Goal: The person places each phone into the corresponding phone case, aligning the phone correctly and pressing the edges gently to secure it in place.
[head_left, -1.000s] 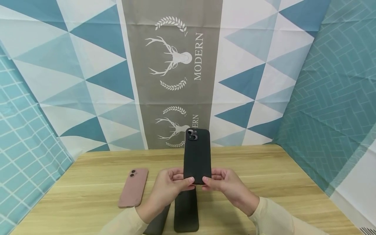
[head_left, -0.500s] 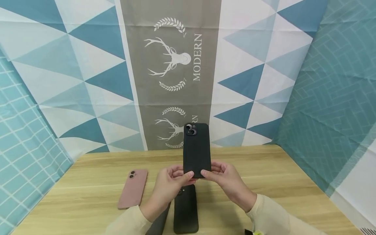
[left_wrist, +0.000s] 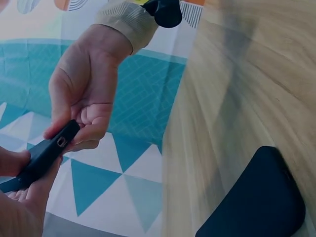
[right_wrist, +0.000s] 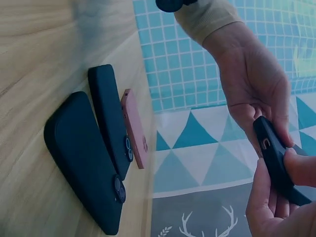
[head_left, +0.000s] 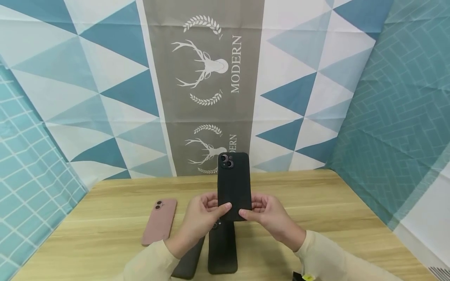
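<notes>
A black phone case (head_left: 233, 183) stands upright above the table, held by both hands at its lower corners, its camera side towards me. My left hand (head_left: 201, 216) pinches the left corner, thumb on the back and fingers behind. The right hand (head_left: 277, 218) grips the opposite corner the same way. In the left wrist view the bottom edge of the case (left_wrist: 47, 153) shows a port opening. Whether a phone is inside cannot be told. Below the hands lies a second black phone (head_left: 223, 249), partly hidden at its top by the held one.
On the wooden table (head_left: 316, 218), a dark phone (head_left: 190, 259) lies partly under the left forearm, and a pink phone (head_left: 160, 221) lies further left. Patterned cloth (head_left: 204, 97) hangs behind the table. A small black and yellow object (head_left: 303, 277) shows by the right sleeve.
The held case rose slightly, then came down a little, and has shifted slightly left. Both hands keep their grip; the phones on the table stay put.
</notes>
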Action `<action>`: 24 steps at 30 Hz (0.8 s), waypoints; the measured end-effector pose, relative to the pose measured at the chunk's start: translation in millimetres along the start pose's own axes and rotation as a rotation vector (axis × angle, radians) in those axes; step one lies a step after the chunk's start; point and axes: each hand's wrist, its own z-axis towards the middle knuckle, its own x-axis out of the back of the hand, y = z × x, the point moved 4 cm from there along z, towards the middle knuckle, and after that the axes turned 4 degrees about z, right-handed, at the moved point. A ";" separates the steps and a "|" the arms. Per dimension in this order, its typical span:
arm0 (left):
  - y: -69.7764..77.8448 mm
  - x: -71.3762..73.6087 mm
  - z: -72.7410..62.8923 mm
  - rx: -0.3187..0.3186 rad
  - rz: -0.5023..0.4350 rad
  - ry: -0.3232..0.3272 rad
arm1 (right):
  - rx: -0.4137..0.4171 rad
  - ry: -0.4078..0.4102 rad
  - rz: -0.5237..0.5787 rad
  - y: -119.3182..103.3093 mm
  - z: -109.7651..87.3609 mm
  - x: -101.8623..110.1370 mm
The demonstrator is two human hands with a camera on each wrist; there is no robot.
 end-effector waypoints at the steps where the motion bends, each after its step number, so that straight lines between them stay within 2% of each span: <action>1: -0.2 -0.3 -0.4 0.001 0.000 0.002 | -0.002 0.003 -0.001 1.2 -0.1 -0.2; 5: -0.3 -1.0 -2.9 -0.008 0.006 0.019 | -0.008 0.020 -0.004 4.8 0.9 -1.6; 11: 3.8 -0.3 -7.8 -0.042 -0.025 0.053 | 0.043 0.038 -0.036 -0.1 -0.6 -3.4; 18: 9.7 0.5 -10.3 -0.065 -0.093 -0.021 | 0.168 0.094 -0.067 -22.0 -4.2 -1.5; 20: 12.4 0.9 -10.3 -0.087 -0.059 -0.050 | 0.180 0.085 -0.055 -25.5 -4.0 -1.0; 24: 19.7 1.9 -10.4 -0.140 0.091 -0.114 | 0.149 0.031 -0.043 -22.0 -6.0 -1.1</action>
